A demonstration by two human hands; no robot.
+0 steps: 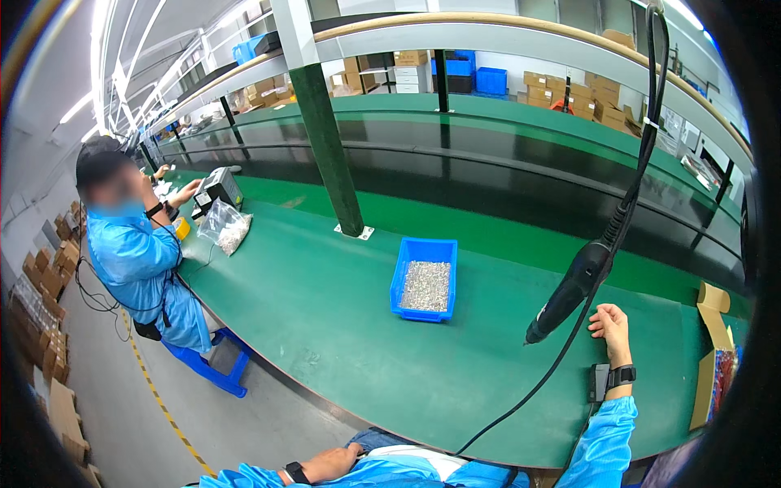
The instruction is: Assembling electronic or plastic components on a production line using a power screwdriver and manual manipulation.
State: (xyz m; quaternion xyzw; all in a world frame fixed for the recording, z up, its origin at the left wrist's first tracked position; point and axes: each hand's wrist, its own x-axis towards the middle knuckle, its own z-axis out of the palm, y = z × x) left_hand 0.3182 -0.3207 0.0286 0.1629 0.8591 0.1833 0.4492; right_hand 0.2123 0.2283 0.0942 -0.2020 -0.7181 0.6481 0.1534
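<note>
- Presently, the right hand [612,321] rests on the green workbench [342,325], fingers curled loosely and grasping nothing; a black wristband [621,376] sits on that wrist above a blue sleeve.
- Just to the left of that hand hangs a black electric screwdriver [569,291], tip pointing down and to the left, close to the bench surface but apart from the hand; whether the tip touches the bench cannot be told.
- Its black cable [643,130] runs up from the tool to the overhead rail, and a second cable loops down across the bench toward the person's body.
- A small dark flat device [599,382] lies on the bench just beside the right wrist.
- Further left of the right hand, well apart, stands a blue bin [399,281] filled with small silvery parts.
- Right of the hand, at the bench end, an open cardboard box [709,358] stands.
- The left hand [329,464] lies low at the person's lap, off the bench, loosely closed and holding nothing, with a dark band on its wrist.
- Far left, a co-worker [138,252] in a blue coat sits at the bench, a hand on a small machine [218,189], with a clear bag of parts [228,228] beside it.
</note>
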